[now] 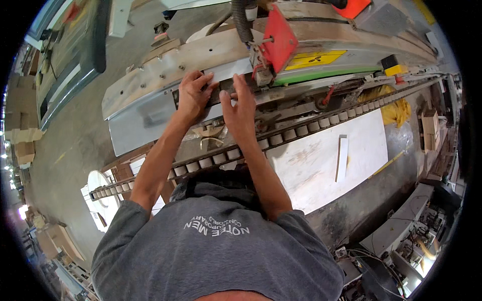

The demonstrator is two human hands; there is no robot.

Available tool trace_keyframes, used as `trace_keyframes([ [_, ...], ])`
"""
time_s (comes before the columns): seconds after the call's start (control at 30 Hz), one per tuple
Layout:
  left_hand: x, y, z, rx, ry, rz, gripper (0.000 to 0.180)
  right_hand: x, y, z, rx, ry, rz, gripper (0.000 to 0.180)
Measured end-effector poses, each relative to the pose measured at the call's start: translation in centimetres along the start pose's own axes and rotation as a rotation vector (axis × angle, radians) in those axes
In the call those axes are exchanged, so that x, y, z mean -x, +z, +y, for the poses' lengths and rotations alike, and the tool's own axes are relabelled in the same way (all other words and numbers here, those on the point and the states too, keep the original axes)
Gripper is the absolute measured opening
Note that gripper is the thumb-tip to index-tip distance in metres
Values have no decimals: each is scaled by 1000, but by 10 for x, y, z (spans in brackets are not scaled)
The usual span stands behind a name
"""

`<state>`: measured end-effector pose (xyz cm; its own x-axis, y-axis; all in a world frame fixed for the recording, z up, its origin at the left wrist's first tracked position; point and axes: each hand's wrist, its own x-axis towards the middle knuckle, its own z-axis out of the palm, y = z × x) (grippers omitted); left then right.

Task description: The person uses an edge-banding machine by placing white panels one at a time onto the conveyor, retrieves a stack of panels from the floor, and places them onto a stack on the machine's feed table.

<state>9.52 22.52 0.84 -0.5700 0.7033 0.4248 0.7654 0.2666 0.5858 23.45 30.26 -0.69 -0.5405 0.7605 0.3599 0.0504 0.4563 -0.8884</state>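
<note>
Both of my hands reach to the near side of a long machine with a beige top plate [201,51]. My left hand [193,95] is over a dark gap in the machine's edge, fingers bent and apart, with nothing visible in them. To its right, my right hand [240,110] has its thumb and fingers spread and appears to hold nothing. It is close to a metal fitting under a red plate [279,40], where a grey ribbed hose [242,22] comes down. Left of my hands, a smooth grey metal panel [143,128] slopes downward. Whether my fingertips touch the machine is hard to tell.
A roller rail [289,134] crosses between my body and the machine. Beyond it, on my right, a white board [326,160] carries a narrow white strip [342,159]. Yellow plastic sheeting [396,110] lies farther right. A red lever [329,94] sticks up from the machine's frame.
</note>
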Motion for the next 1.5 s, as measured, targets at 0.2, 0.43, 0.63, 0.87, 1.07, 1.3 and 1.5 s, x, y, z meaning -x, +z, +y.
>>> trace_keyframes([
  [0.2,-13,31,23,-3,37,8,28,35,-124,-30,-78,-7,-115,40],
  [0.43,-15,48,9,56,49,3,37,99,-319,131,871,281,305,55],
  [0.63,4,0,29,-66,36,49,26,141,-387,205,1068,525,48,67],
  [0.87,75,-42,7,25,-29,176,25,143,-356,103,403,543,428,56],
  [1.07,118,-94,0,96,-191,291,23,87,-185,-42,241,122,-113,47],
  [1.3,148,-158,-48,1,-198,436,26,35,43,-91,221,-524,-688,38],
  [1.5,156,-181,-82,-29,-318,324,33,32,121,-87,243,-635,-415,31],
])
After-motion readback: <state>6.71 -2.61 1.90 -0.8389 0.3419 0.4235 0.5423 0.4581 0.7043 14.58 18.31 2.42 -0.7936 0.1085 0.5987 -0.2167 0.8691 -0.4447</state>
